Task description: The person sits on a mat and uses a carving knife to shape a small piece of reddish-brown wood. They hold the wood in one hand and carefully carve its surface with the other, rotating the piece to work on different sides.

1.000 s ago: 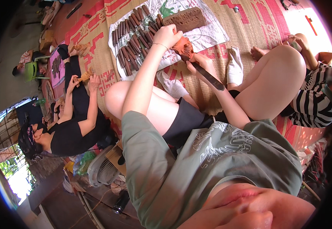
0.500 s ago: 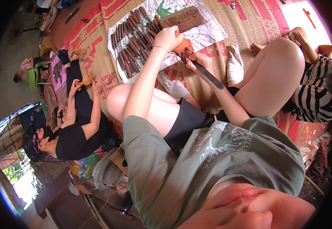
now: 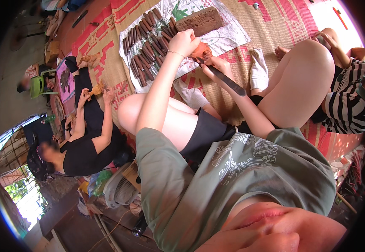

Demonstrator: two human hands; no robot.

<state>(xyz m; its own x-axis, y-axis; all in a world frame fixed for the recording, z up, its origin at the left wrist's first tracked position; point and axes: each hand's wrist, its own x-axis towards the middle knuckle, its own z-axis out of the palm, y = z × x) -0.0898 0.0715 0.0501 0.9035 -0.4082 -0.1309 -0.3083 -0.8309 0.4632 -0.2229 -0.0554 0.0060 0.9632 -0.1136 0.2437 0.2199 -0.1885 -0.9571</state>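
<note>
My left hand (image 3: 184,43) is closed around a carved reddish-brown wooden piece (image 3: 202,51), pressing it against the edge of the white cloth; the fingers hide part of it. From the other side, my right hand (image 3: 217,67) grips a long, dark, narrow tool (image 3: 229,82) with a flat rounded end pointing back along my forearm. The tool's other end meets the carving near my fingers, and its tip is too small to make out. Just beyond the carving lies a rough brown block (image 3: 200,21).
Many brown-handled tools (image 3: 149,44) lie in rows on the white cloth (image 3: 238,35), over a red-and-tan woven mat (image 3: 275,19). At left, a person in black (image 3: 88,153) holds a yellowish carving (image 3: 97,89). Someone in stripes (image 3: 346,105) sits at right. A fan (image 3: 119,191) stands at lower left.
My right hand and the dark tool have shifted slightly, the tool lying at a flatter angle. My left hand stays almost in place. The person in black has moved their head and hands a little.
</note>
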